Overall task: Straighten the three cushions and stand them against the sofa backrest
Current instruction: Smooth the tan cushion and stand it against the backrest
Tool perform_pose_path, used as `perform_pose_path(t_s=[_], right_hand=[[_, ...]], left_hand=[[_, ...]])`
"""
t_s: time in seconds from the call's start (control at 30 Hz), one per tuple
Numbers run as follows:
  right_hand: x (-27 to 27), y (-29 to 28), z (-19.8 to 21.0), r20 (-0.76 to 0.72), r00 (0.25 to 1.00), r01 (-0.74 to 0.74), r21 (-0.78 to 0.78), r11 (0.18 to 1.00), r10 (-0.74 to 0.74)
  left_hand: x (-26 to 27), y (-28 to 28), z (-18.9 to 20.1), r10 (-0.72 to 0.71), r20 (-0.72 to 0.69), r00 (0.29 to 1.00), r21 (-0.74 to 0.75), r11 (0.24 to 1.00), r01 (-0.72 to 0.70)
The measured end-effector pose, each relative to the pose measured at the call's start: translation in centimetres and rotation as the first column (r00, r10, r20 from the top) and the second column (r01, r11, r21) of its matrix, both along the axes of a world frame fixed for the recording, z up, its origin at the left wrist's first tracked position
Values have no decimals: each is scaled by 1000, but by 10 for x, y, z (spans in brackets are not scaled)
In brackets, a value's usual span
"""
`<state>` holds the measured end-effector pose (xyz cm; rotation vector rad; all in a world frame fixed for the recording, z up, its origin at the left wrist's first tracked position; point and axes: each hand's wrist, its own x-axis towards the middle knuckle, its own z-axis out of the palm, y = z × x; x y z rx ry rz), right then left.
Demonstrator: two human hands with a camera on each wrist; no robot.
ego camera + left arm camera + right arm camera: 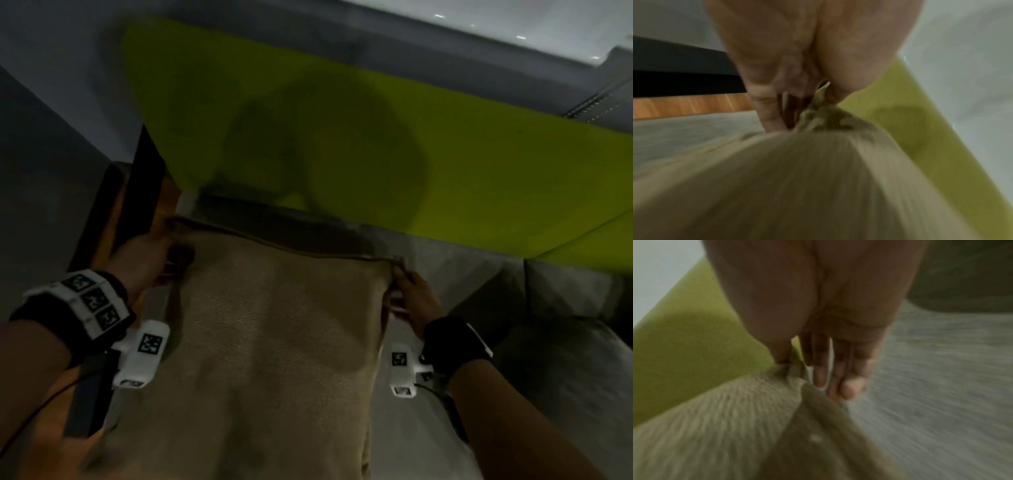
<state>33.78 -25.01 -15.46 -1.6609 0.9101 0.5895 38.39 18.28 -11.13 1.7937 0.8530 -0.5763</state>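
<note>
A beige woven cushion fills the middle of the head view, held up over the grey sofa seat. My left hand pinches its upper left corner. My right hand pinches the upper right corner, thumb on the front and fingers behind. The cushion's top edge lies just below the lime-green backrest. A grey cushion lies on the seat at the right. No third cushion shows.
A wooden armrest with a dark top stands at the sofa's left end, close to my left hand. The grey wall rises behind and to the left. The seat stretches on to the right of the beige cushion.
</note>
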Motion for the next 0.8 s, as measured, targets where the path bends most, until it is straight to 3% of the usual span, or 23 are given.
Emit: perform_pose_path(t_s=[0.1,0.2,0.27,0.33,0.4,0.47,0.53,0.6,0.67,0.73,0.8], right_hand=[[-23,7,3,-79,994,-60,164,985,73],[-32,10,1,-72,992,-88,184,979,103],[-33,13,0,-45,987,-148,113,983,154],[-34,9,-3,-24,965,-263,-73,962,262],[-35,0,-12,-24,990,-140,-165,976,138],[-41,5,-9,-15,999,-37,-180,983,35],[-45,14,-3,-24,999,38,-139,990,-41],[-50,26,6,-76,992,99,-1,995,-99],[-55,32,15,-96,995,44,103,994,-35],[-57,29,19,-73,996,-40,98,994,47],[-56,18,16,-43,991,-123,3,992,123]], left_hand=[[-12,1,4,49,-29,998,-18,999,-49],[-15,-1,13,9,-80,997,-4,1000,-9],[-20,-3,15,-161,-118,980,17,986,164],[-26,-2,13,-265,-91,960,126,953,275],[-30,2,9,-163,-15,987,171,972,163],[-36,8,8,40,59,997,145,988,-49],[-37,14,8,138,33,990,121,983,-141],[-44,17,9,71,-95,993,59,996,-66],[-51,17,6,-76,-190,979,23,996,81],[-57,11,3,-161,-175,971,56,983,174],[-60,7,-2,-167,-108,980,120,977,179]])
